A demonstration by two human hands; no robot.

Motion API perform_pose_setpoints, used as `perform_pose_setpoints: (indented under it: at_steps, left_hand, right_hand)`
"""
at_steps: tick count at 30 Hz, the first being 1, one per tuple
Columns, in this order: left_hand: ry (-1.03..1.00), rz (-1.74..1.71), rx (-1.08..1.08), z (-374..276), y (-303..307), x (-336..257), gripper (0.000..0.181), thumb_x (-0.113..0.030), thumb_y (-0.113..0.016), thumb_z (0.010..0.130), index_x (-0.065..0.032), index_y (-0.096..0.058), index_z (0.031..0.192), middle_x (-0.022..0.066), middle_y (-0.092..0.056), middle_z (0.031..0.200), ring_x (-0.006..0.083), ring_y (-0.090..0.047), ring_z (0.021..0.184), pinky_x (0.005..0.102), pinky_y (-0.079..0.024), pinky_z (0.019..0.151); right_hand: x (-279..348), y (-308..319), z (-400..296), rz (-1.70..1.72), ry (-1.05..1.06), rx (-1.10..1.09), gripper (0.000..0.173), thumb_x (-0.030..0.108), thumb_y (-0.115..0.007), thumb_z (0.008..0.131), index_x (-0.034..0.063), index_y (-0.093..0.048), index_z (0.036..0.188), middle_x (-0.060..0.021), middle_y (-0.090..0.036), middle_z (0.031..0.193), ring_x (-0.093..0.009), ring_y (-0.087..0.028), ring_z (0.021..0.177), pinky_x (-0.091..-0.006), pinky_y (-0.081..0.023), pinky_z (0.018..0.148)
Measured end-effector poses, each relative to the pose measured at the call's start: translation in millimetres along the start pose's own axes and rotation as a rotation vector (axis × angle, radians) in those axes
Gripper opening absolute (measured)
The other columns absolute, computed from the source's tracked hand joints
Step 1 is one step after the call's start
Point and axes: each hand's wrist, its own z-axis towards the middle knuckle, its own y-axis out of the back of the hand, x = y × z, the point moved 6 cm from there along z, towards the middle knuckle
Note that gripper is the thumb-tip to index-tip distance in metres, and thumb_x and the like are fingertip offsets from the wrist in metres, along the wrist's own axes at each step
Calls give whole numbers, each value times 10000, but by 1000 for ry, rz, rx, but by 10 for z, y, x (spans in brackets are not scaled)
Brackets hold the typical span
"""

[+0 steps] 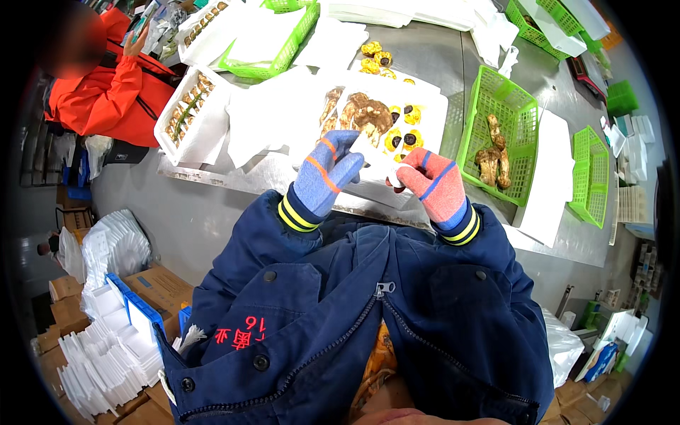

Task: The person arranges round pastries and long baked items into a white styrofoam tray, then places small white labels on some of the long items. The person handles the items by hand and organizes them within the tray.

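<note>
My left hand [326,170], in a blue knit glove with orange stripes, is bent beside white paper [369,151], its thumb and fingers apart. Whether it grips the paper cannot be made out. My right hand [436,180], in a pink glove with blue stripes, pinches a small white piece [396,175], perhaps paper. Just beyond both hands, large brown mushrooms [373,117] lie on a white sheet-covered surface [433,111]. Next to them sit several yellow ruffled pieces with dark centres [413,139]. More yellow pieces [377,56] lie farther back on the metal table [425,40].
On the right, a green plastic basket [523,101] holds brown mushrooms [494,159]. Another green basket [589,178] stands beyond white sheets [547,175]. White foam boxes [207,143] of mushrooms stand at left, near a person in an orange jacket [114,101]. Cardboard boxes [159,289] sit lower left.
</note>
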Motion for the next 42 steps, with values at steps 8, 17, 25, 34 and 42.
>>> perform_pose_setpoints:
  at_steps: [8, 17, 25, 34, 42]
  left_hand:
    - [-124, 75, 95, 26, -5, 82, 515, -41, -672, 772, 25, -426, 1220, 140, -548, 1128, 194, -546, 1068, 308, -447, 916]
    - [-89, -27, 83, -26, -147, 87, 525, -39, -665, 783, 30, -413, 1238, 151, -556, 1135, 211, -546, 1083, 322, -444, 919]
    - [-210, 175, -58, -35, -225, 21, 523, -91, -680, 808, 88, -419, 1225, 176, -569, 1087, 219, -581, 1012, 314, -471, 874]
    - [-221, 187, -102, -15, -242, 76, 538, -51, -660, 817, 69, -400, 1272, 172, -566, 1100, 209, -582, 997, 304, -481, 841]
    - [-292, 308, -95, -32, -276, 26, 576, -76, -683, 783, 71, -405, 1265, 173, -563, 1091, 220, -579, 989, 306, -474, 854]
  right_hand:
    - [-19, -46, 3, 90, -26, 28, 143, 118, -558, 844, -23, -579, 862, -75, -609, 702, -113, -618, 651, -261, -471, 602]
    - [73, -107, 41, 35, -47, 79, 170, 99, -508, 853, -27, -605, 913, -78, -633, 719, -122, -611, 656, -254, -481, 630]
    - [93, -119, 91, 14, -41, 37, 160, 130, -537, 855, -15, -604, 867, -90, -631, 677, -133, -613, 625, -259, -483, 590]
    - [166, -87, 71, -213, 52, -52, 149, 188, -570, 838, 46, -612, 858, -143, -585, 636, -282, -594, 593, -339, -459, 555]
    - [247, -54, 49, -287, 109, -95, 143, 178, -580, 828, 42, -609, 860, -175, -591, 679, -348, -591, 643, -376, -461, 566]
